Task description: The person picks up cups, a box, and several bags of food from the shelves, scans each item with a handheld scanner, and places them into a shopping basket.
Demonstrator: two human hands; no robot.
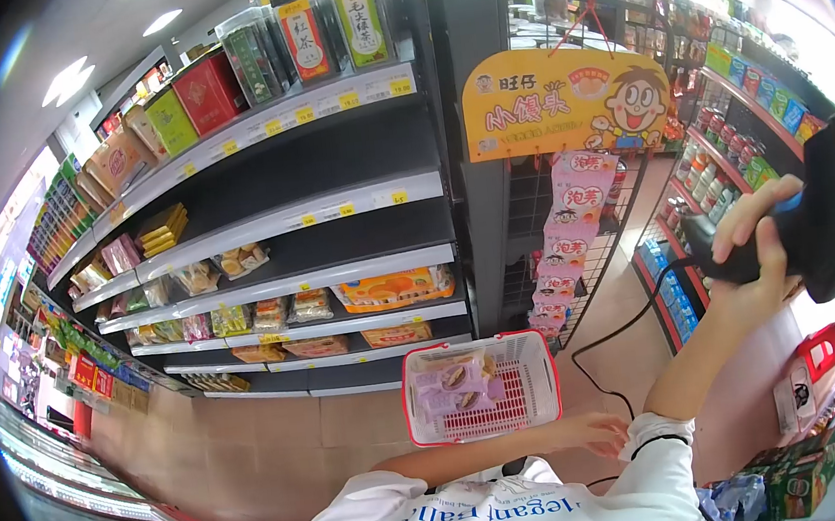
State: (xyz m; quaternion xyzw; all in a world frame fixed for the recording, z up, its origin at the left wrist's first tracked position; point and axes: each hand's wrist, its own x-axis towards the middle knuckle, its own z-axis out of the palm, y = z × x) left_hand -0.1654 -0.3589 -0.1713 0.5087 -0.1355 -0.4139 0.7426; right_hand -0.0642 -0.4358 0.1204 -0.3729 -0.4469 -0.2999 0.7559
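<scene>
My right hand (752,238) is raised at the right, its fingers wrapped round a black handheld device (825,211) with a black cable. The cable hangs down in a curve towards my forearms. My left hand (595,432) lies across my front beside my right elbow, fingers slightly apart, with nothing seen in it. Just beyond my left forearm is a white basket (524,376) with a red rim. Purple-and-white packets (459,382) lie in its left part.
A dark shelf unit (356,146) with boxed teas and packaged breads stands ahead and to the left. Pink snack packets (574,210) hang under a yellow sign (563,106). More stocked shelves stand at the right. A red-and-white container (823,352) is at the lower right.
</scene>
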